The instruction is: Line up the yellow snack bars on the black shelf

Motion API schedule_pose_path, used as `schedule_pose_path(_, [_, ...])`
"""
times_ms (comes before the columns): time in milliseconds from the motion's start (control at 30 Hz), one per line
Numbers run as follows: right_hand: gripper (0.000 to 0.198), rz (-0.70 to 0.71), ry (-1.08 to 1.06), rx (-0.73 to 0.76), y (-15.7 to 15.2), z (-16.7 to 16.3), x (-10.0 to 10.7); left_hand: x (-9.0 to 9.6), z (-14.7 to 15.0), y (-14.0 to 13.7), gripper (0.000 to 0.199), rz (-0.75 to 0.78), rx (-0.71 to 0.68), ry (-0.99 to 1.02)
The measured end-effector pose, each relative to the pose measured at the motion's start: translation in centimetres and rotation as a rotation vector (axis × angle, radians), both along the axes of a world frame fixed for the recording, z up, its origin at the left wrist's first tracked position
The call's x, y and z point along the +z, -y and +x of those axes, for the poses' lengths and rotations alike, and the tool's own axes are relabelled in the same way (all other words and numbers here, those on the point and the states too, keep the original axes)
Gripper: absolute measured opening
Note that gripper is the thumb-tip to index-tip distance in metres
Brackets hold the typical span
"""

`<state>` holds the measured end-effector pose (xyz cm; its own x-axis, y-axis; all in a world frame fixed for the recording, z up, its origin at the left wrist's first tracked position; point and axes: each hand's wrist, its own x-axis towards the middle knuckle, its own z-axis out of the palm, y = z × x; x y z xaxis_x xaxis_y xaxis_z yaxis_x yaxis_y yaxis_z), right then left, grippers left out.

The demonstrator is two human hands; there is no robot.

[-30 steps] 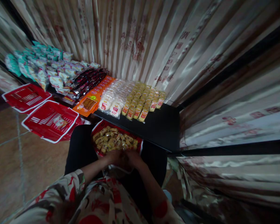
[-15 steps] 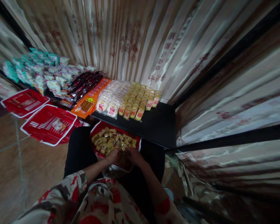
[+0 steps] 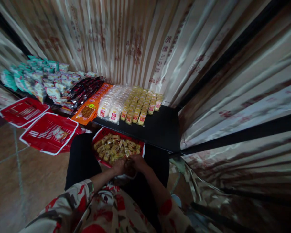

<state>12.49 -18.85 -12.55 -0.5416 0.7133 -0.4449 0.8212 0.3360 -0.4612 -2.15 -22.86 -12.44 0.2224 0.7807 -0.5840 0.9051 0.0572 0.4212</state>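
Note:
A red basket with a white rim rests between the dark-trousered knees, holding a heap of small yellow wrapped snacks. Over its near side my left hand is closed, its fingers curled toward the right. My right hand meets it from the other side, also closed, with fingertips nearly touching. Whatever they pinch between them is dim and mostly covered by the fingers. On the black bench ahead, yellow snack packs stand in neat rows, beside rows of white round packs.
Farther left on the bench lie an orange packet, dark red packets, white packets and green packets. Two more red baskets stand at the left, the nearer with one packet inside. Pleated curtains hang behind and to the right.
The view has shifted slightly, so the bench goods sit a little farther left. My hands remain together over the basket, drawn slightly closer to each other.

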Motion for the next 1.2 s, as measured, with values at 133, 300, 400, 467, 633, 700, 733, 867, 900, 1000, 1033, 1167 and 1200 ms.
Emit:
schedule_pose_path(133, [0.041, 0.028, -0.094, -0.012, -0.3, 0.6, 0.5, 0.4, -1.8, -0.4, 0.057, 0.101, 0.022, 0.159])
schedule_pose_path(300, [0.045, 0.037, -0.206, -0.083, -1.2, 1.4, 2.0, 2.2, -3.4, -1.8, 0.063, 0.208, 0.075, 0.271])
schedule_pose_path(400, [0.047, -0.017, -0.316, -0.171, -1.6, 2.0, 3.1, 4.2, -3.5, -2.7, 0.063, 0.261, 0.076, 0.33])
schedule_pose_path(467, [0.05, -0.068, -0.427, -0.249, -1.7, 2.5, 3.9, 5.6, -3.3, -3.3, 0.06, 0.285, 0.066, 0.369])
schedule_pose_path(633, [0.053, -0.093, -0.68, -0.337, -1.6, 4.2, 6.4, 8.6, -2.4, -4.8, 0.053, 0.274, 0.133, 0.497])
schedule_pose_path(700, [0.052, -0.073, -0.766, -0.359, -1.7, 4.8, 7.6, 9.6, -1.7, -5.3, 0.049, 0.193, 0.238, 0.583])
schedule_pose_path(733, [0.05, -0.052, -0.792, -0.377, -1.8, 5.2, 8.0, 10.0, -1.3, -5.5, 0.047, 0.134, 0.302, 0.64])
schedule_pose_path(867, [0.039, 0.02, -0.784, -0.504, -2.4, 6.2, 9.0, 11.2, 0.7, -6.1, 0.033, -0.1, 0.521, 0.895])
schedule_pose_path(900, [0.038, 0.025, -0.789, -0.536, -2.6, 6.4, 9.0, 11.3, 1.2, -6.3, 0.03, -0.149, 0.556, 0.943])
schedule_pose_path(1000, [0.034, 0.028, -0.849, -0.609, -3.0, 6.9, 8.6, 11.2, 2.3, -7.1, 0.026, -0.273, 0.639, 1.014])
schedule_pose_path(1033, [0.033, 0.022, -0.875, -0.627, -3.1, 7.0, 8.4, 11.2, 2.6, -7.4, 0.024, -0.301, 0.668, 1.01])
schedule_pose_path(1167, [0.035, -0.017, -0.954, -0.668, -3.5, 7.6, 7.7, 11.8, 3.6, -8.9, 0.022, -0.36, 0.701, 0.96])
schedule_pose_path(1200, [0.036, -0.022, -0.958, -0.667, -3.7, 7.8, 7.5, 12.0, 3.9, -9.2, 0.022, -0.367, 0.687, 0.957])
